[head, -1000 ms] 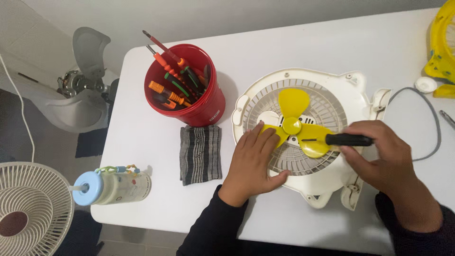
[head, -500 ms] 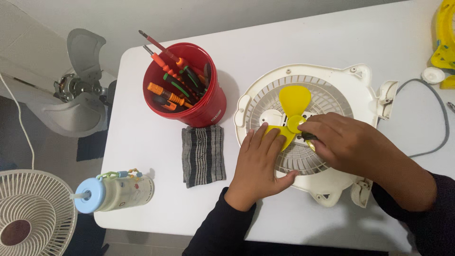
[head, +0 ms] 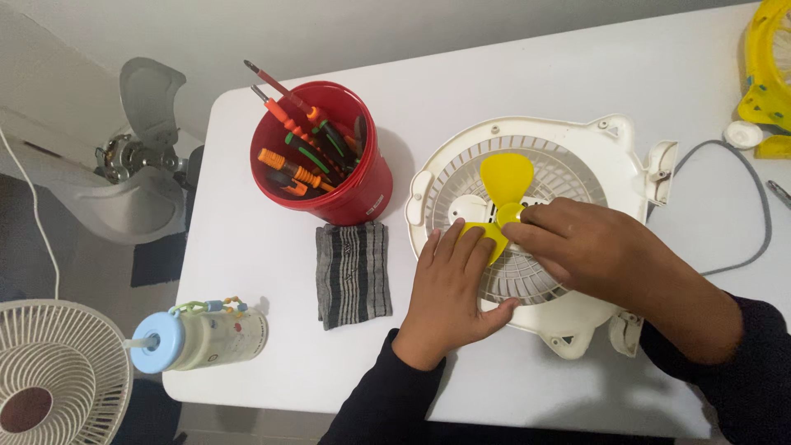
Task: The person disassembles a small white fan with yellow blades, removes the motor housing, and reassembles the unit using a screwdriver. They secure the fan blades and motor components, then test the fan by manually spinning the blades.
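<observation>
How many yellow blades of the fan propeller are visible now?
2. One yellow blade points up over the white fan housing. A second blade lies partly under the left hand fingertips. The right hand covers the hub, so more blades may be hidden.

Single head-worn view, looking steeply down from above onto a white table. The camera sits close over the near edge, where both dark sleeves enter from the bottom of the frame. Left of the table, the floor lies well below. The table's right end and near-right corner are cropped by the frame.
</observation>
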